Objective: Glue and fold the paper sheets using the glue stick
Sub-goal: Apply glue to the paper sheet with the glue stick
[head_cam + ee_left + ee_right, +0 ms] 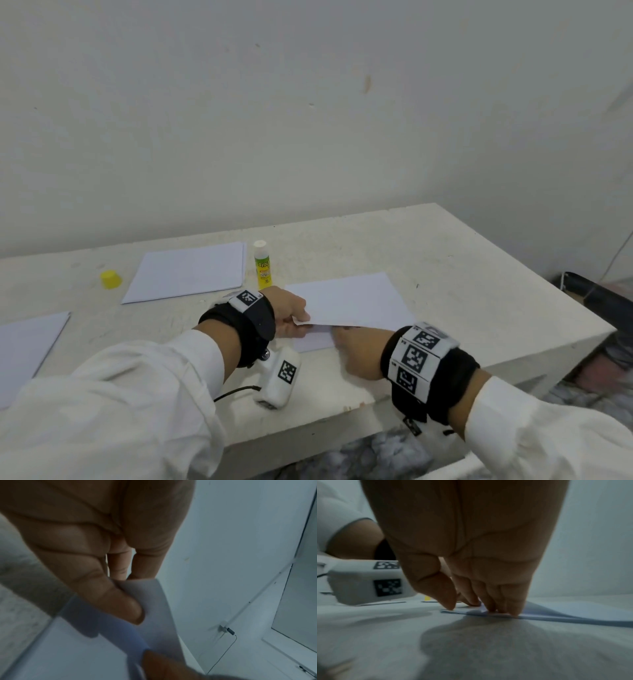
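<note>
- Paper sheet [24, 346] at the far left lies flat on the table [462, 274], partly cut off by the frame edge, well left of the glue stick.
- Yellow cap [111, 279] stands on the table left of the glue stick, off the stick.
- Paper stack [188, 272] lies flat just left of the glue stick, between it and the cap.
- Glue stick [263, 264] stands upright and uncapped, its white top bare, near the table's back edge.
- Left hand [291, 313], in front of the glue stick, pinches the corner of the folded sheet [352, 301]; in the left wrist view the thumb [120, 601] lies on top of that lifted corner with the other fingers behind it.
- Folded sheet lies just right of the glue stick, its upper flap raised at the near edge over the lower layer.
- Right hand [359, 349], further right of the glue stick, presses down on the sheet's near edge; in the right wrist view the fingertips [503, 608] stand close together on the paper [556, 615], pinning it to the table, the thumb beside them.
</note>
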Action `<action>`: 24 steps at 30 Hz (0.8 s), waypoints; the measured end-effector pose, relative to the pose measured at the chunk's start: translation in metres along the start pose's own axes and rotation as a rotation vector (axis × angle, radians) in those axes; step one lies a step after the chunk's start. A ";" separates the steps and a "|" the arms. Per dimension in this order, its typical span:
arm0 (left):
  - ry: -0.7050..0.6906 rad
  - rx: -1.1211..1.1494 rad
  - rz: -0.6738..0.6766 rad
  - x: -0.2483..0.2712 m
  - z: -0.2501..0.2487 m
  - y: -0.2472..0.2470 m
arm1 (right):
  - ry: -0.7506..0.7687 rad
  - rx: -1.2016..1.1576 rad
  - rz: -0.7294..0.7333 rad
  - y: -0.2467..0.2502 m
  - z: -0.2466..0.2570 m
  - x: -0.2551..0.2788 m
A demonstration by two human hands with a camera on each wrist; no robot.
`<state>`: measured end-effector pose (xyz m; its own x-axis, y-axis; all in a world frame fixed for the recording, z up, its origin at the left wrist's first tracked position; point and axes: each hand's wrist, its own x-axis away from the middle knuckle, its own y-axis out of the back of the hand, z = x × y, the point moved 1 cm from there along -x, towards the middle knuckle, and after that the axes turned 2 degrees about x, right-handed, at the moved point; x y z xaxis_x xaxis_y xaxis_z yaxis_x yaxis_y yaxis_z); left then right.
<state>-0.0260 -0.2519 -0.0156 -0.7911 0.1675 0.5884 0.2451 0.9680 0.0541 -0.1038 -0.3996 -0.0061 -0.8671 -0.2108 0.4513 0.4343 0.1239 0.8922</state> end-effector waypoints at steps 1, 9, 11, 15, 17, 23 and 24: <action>-0.003 -0.039 0.003 -0.001 0.001 0.001 | -0.052 0.012 0.012 0.001 -0.007 -0.002; -0.089 -0.242 -0.064 0.001 0.005 0.016 | -0.165 0.079 0.119 0.013 -0.043 -0.001; -0.097 -0.377 -0.080 0.008 0.006 0.033 | -0.179 0.105 0.136 0.020 -0.046 -0.007; -0.046 -0.594 -0.128 0.025 0.017 0.083 | -0.245 0.178 0.140 0.048 -0.047 -0.022; -0.035 -0.692 -0.186 0.034 0.023 0.107 | -0.266 0.191 0.131 0.060 -0.041 -0.034; 0.068 -0.840 -0.302 0.059 0.041 0.173 | -0.189 -0.145 -0.023 0.089 0.012 -0.098; 0.081 -0.842 -0.306 0.061 0.043 0.181 | -0.174 -0.298 -0.053 0.091 0.021 -0.108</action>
<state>-0.0539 -0.0588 -0.0042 -0.8550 -0.1203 0.5045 0.3849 0.5046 0.7728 0.0244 -0.3451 0.0258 -0.9078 -0.0377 0.4176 0.4174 -0.1763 0.8914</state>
